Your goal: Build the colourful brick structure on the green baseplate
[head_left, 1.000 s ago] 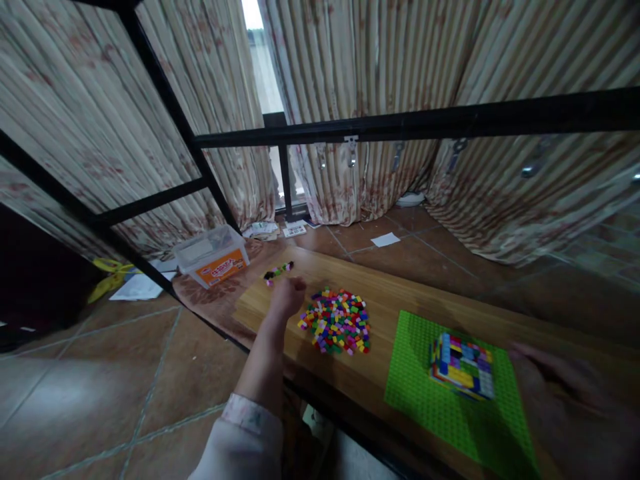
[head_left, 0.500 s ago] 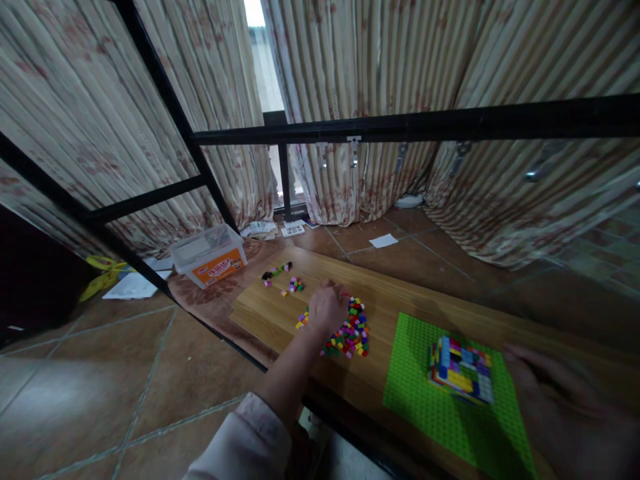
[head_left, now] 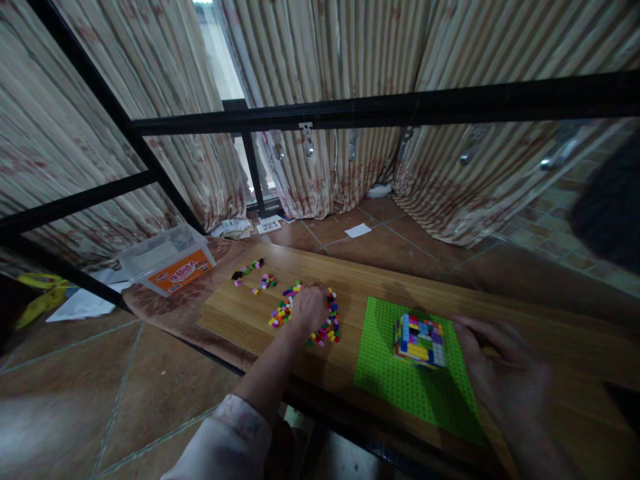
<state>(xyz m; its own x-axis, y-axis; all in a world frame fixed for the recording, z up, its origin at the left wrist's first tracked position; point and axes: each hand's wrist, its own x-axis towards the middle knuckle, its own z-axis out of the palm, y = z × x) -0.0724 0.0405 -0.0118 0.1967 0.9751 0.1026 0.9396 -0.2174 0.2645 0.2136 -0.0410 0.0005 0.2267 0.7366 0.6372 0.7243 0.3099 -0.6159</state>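
Tub: clear plastic; orange label, white-and-red lettering too small to read. Loose bricks: black, green, pink, in a line on the wooden tabletop; small cluster just beside. Card: on floor, black-and-white print, illegible. Pile: mixed colours, mid-tabletop; left hand over it, fingers bent down, grip hidden. Baseplate: green, studded. Block: box-shaped, multicoloured, standing on baseplate. Right hand: by baseplate's right edge, fingers curled, contents unclear; hands well apart.
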